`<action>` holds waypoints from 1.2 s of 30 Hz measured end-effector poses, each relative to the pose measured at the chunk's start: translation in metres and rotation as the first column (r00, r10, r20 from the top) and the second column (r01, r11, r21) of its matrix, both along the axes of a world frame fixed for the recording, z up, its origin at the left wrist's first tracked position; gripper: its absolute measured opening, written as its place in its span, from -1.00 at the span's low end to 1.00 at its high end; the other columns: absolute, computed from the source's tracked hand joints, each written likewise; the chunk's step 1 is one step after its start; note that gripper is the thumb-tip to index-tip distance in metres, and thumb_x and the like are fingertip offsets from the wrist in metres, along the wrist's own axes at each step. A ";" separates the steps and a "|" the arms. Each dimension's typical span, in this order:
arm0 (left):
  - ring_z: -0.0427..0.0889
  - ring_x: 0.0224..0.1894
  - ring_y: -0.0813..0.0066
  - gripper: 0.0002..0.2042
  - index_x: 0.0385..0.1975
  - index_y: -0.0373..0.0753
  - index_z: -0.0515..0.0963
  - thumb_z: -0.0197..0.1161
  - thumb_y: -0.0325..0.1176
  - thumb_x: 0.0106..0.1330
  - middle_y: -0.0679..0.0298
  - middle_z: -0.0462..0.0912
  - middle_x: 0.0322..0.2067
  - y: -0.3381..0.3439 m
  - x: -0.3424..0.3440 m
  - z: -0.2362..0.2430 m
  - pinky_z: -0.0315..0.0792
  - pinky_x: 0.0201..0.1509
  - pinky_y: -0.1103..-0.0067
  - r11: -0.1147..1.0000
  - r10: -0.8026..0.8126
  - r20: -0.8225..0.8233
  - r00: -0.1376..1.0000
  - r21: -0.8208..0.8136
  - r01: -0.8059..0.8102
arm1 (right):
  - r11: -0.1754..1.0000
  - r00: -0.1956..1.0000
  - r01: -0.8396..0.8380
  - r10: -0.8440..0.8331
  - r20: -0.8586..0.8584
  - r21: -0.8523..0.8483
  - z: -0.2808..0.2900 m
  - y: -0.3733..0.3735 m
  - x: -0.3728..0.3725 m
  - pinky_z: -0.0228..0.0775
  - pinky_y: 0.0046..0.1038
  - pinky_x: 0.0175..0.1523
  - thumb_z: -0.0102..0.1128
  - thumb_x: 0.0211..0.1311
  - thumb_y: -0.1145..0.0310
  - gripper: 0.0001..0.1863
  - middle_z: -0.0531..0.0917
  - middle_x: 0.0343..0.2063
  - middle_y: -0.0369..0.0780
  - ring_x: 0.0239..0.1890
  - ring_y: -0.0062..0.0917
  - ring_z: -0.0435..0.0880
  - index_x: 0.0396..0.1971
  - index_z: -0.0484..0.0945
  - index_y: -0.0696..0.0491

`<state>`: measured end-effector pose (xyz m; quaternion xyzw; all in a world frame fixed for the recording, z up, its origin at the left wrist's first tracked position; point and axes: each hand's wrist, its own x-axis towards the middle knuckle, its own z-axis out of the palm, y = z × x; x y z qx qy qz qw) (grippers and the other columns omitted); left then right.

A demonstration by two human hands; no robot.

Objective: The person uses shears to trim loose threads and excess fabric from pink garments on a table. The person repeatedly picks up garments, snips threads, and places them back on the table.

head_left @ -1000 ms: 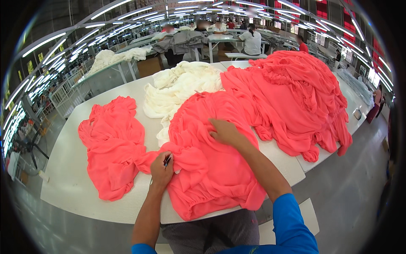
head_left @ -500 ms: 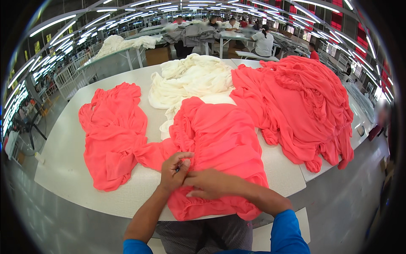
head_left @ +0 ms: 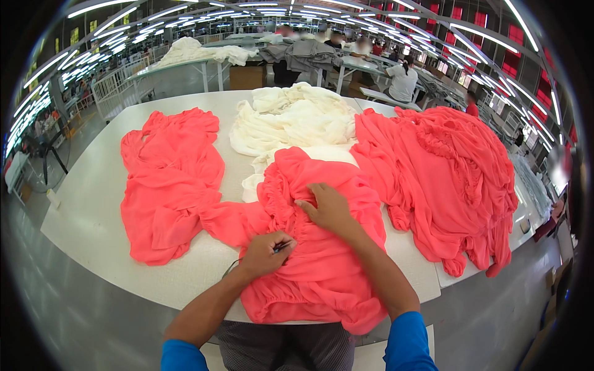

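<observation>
Down at the near edge of the bench (head_left: 93, 204), the hands work close together on one coral garment (head_left: 322, 266): the left hand (head_left: 265, 255) is curled around a small dark tool (head_left: 283, 247), too small to name for sure, its tip at a gathered seam, while the right hand (head_left: 328, 207) lies flat and spread just above it, pressing the cloth down. That garment lies in front of the person, its lower hem hanging over the bench edge and one sleeve stretching left until it touches a second coral pile (head_left: 170, 179). Behind the right hand a cream heap (head_left: 291, 117) sits mid-bench, and to the right a larger coral heap (head_left: 445, 173) spills toward the far corner. Judging by how things lie, the left pile looks like pieces set aside and the right heap like stock, though which is which cannot be told; the garment in hand seems mid-way. Further benches and seated people (head_left: 403, 77) fill the hall behind
</observation>
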<state>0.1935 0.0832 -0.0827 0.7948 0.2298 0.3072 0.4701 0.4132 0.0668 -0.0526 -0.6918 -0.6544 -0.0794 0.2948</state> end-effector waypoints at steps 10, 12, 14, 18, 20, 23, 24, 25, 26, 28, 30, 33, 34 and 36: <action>0.51 -0.48 0.70 -0.92 -0.34 -0.31 0.56 0.26 -0.45 0.24 0.29 0.60 -0.52 0.003 -0.005 -0.006 0.40 -0.38 0.67 0.985 -0.111 0.068 0.992 0.138 0.101 | 0.985 0.941 -0.082 0.026 -0.337 -0.154 -0.011 0.018 0.016 0.35 -0.40 -0.34 0.26 0.16 0.16 -0.69 0.50 -0.55 -0.29 -0.42 -0.52 0.49 -0.44 0.47 0.13; 0.50 -0.48 0.69 -0.93 -0.34 -0.31 0.56 0.26 -0.46 0.24 0.29 0.60 -0.50 -0.001 -0.005 0.001 0.40 -0.38 0.67 0.990 -0.097 0.113 0.989 0.113 0.084 | 0.966 0.733 -0.230 0.090 -0.674 -0.122 0.013 0.002 0.017 0.27 -0.52 -0.37 0.21 0.23 0.26 -0.78 0.44 -0.57 -0.37 -0.46 -0.68 0.39 -0.44 0.48 0.10; 0.49 -0.49 0.68 -0.93 -0.34 -0.31 0.56 0.26 -0.47 0.24 0.29 0.59 -0.49 -0.004 -0.002 0.007 0.39 -0.39 0.67 0.992 -0.079 0.160 0.984 0.113 0.061 | 0.945 0.449 -0.323 0.195 -0.872 0.045 0.039 -0.019 0.016 0.18 -0.62 -0.39 0.14 0.31 0.32 -0.83 0.38 -0.56 -0.45 -0.48 -0.79 0.28 -0.43 0.49 0.08; 0.45 -0.52 0.64 -0.91 -0.33 -0.30 0.56 0.29 -0.48 0.21 0.30 0.58 -0.46 0.001 -0.010 0.012 0.36 -0.42 0.67 0.989 0.005 0.295 0.955 0.138 -0.048 | 0.913 0.299 -0.358 0.311 -0.902 0.196 0.092 -0.047 0.000 0.16 -0.69 -0.37 0.06 0.39 0.31 -0.81 0.41 -0.54 -0.50 -0.49 -0.83 0.27 -0.40 0.51 0.07; 0.43 -0.53 0.65 -0.88 -0.31 -0.29 0.56 0.32 -0.48 0.18 0.29 0.58 -0.42 0.005 -0.011 0.024 0.34 -0.44 0.68 0.982 0.035 0.375 0.927 0.160 -0.102 | 0.905 0.207 -0.342 0.337 -0.919 0.255 0.110 -0.057 -0.011 0.15 -0.69 -0.37 0.06 0.40 0.28 -0.78 0.41 -0.55 -0.49 -0.49 -0.83 0.26 -0.42 0.51 0.07; 0.40 -0.54 0.71 -0.81 -0.25 -0.27 0.55 0.36 -0.48 0.15 0.28 0.58 -0.35 -0.001 -0.014 0.062 0.30 -0.47 0.73 0.943 0.028 0.473 0.881 0.280 -0.180 | 0.877 0.251 -0.381 0.404 -0.880 0.294 0.126 -0.063 -0.013 0.13 -0.69 -0.37 0.04 0.41 0.27 -0.75 0.41 -0.55 -0.49 -0.49 -0.84 0.25 -0.46 0.50 0.07; 0.37 -0.54 0.73 -0.78 -0.23 -0.26 0.55 0.38 -0.47 0.14 0.28 0.58 -0.32 -0.004 -0.010 0.079 0.29 -0.48 0.74 0.919 -0.001 0.503 0.864 0.342 -0.198 | 0.870 0.269 -0.393 0.418 -0.868 0.298 0.133 -0.068 -0.015 0.12 -0.69 -0.38 0.03 0.42 0.27 -0.74 0.40 -0.56 -0.49 -0.50 -0.84 0.25 -0.46 0.50 0.08; 0.35 -0.55 0.75 -0.75 -0.21 -0.26 0.54 0.40 -0.46 0.12 0.29 0.57 -0.29 -0.007 -0.006 0.095 0.27 -0.49 0.75 0.890 -0.032 0.530 0.847 0.402 -0.217 | 0.863 0.286 -0.406 0.433 -0.855 0.301 0.140 -0.072 -0.017 0.11 -0.69 -0.38 0.03 0.42 0.27 -0.73 0.40 -0.57 -0.49 -0.50 -0.84 0.24 -0.47 0.50 0.08; 0.32 -0.55 0.76 -0.72 -0.19 -0.26 0.54 0.42 -0.45 0.11 0.29 0.58 -0.28 -0.012 -0.003 0.113 0.26 -0.50 0.75 0.886 -0.037 0.534 0.845 0.408 -0.218 | 0.855 0.303 -0.418 0.449 -0.840 0.306 0.147 -0.076 -0.020 0.10 -0.69 -0.38 0.02 0.42 0.27 -0.72 0.39 -0.57 -0.49 -0.50 -0.84 0.23 -0.48 0.50 0.08; 0.27 -0.57 0.77 -0.67 -0.16 -0.27 0.52 0.45 -0.42 0.08 0.31 0.58 -0.25 -0.020 0.007 0.141 0.25 -0.51 0.75 0.885 -0.051 0.538 0.841 0.415 -0.212 | 0.849 0.302 -0.395 0.481 -0.823 0.351 0.152 -0.079 -0.021 0.08 -0.69 -0.39 0.02 0.42 0.27 -0.72 0.37 -0.59 -0.50 -0.51 -0.84 0.21 -0.50 0.48 0.08; 0.26 -0.62 0.83 -0.63 -0.12 -0.31 0.51 0.45 -0.45 0.08 0.30 0.58 -0.29 -0.023 0.018 0.158 0.20 -0.56 0.79 0.921 -0.037 0.494 0.868 0.354 -0.162 | 0.838 0.309 -0.391 0.510 -0.803 0.381 0.155 -0.082 -0.021 0.06 -0.68 -0.40 0.02 0.41 0.28 -0.71 0.35 -0.60 -0.50 -0.51 -0.84 0.19 -0.52 0.45 0.07; 0.26 -0.64 0.85 -0.61 -0.06 -0.36 0.49 0.42 -0.48 0.11 0.38 0.55 -0.41 -0.023 0.025 0.168 0.16 -0.59 0.82 0.963 -0.034 0.401 0.915 0.257 -0.077 | 0.807 0.313 -0.428 0.554 -0.772 0.406 0.163 -0.086 -0.020 0.04 -0.67 -0.42 0.02 0.40 0.30 -0.70 0.31 -0.61 -0.51 -0.52 -0.84 0.17 -0.57 0.39 0.05; 0.25 -0.64 0.84 -0.62 -0.06 -0.36 0.49 0.41 -0.49 0.12 0.40 0.54 -0.44 -0.018 0.032 0.165 0.15 -0.59 0.82 0.967 -0.045 0.439 0.897 0.245 -0.072 | 0.791 0.295 -0.443 0.572 -0.765 0.421 0.165 -0.087 -0.020 0.03 -0.67 -0.43 0.02 0.40 0.31 -0.70 0.30 -0.61 -0.51 -0.52 -0.84 0.16 -0.58 0.38 0.05; 0.28 -0.60 0.83 -0.66 -0.08 -0.35 0.50 0.38 -0.48 0.15 0.43 0.52 -0.47 -0.014 0.038 0.162 0.17 -0.54 0.81 0.989 -0.064 0.464 0.883 0.148 -0.007 | 0.780 0.271 -0.452 0.581 -0.767 0.432 0.163 -0.090 -0.017 0.01 -0.67 -0.44 0.03 0.39 0.31 -0.69 0.29 -0.61 -0.51 -0.53 -0.83 0.15 -0.60 0.35 0.04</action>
